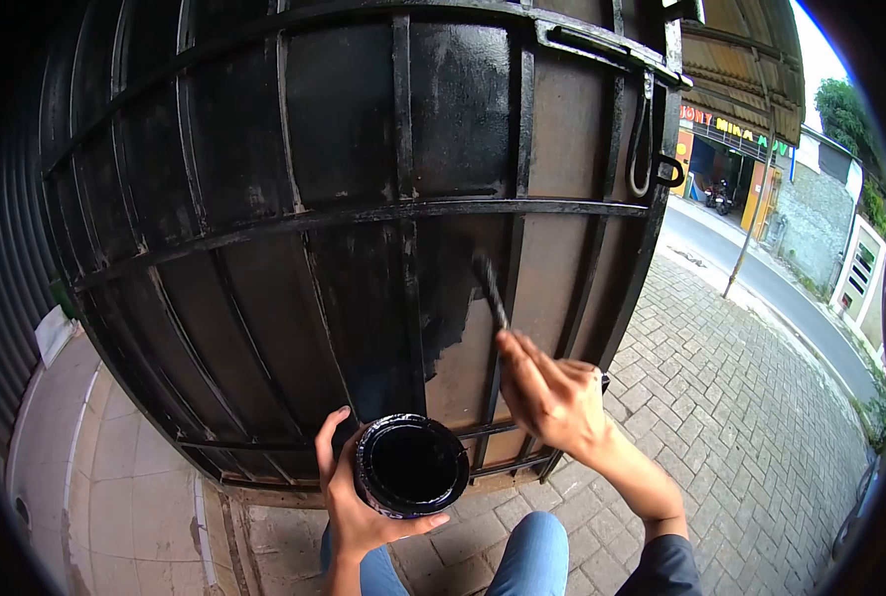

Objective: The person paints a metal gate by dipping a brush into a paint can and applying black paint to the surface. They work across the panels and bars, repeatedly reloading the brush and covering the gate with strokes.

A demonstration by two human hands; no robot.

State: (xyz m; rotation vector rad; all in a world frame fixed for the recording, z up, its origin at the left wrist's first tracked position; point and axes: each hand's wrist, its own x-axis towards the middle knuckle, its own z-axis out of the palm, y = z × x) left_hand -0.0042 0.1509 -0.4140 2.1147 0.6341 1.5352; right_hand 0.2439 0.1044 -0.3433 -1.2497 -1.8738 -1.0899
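Observation:
My right hand (pixel 552 392) is closed round the handle of a dark paintbrush (pixel 491 283), whose tip is against a panel of the metal gate (pixel 354 109). Black paint covers the left part of that panel, while its lower right part (pixel 463 382) shows bare brown. My left hand (pixel 349 507) holds an open can of black paint (pixel 411 465) from the left and below, its fingers spread round the side. The can is low in the view, in front of the gate's bottom edge.
My knees (pixel 537 546) are below the can. A latch with a hanging loop (pixel 642 139) is at the gate's upper right. Brick paving (pixel 731 427) lies to the right, with a road and shop beyond. Corrugated metal (pixel 6 268) stands at the left.

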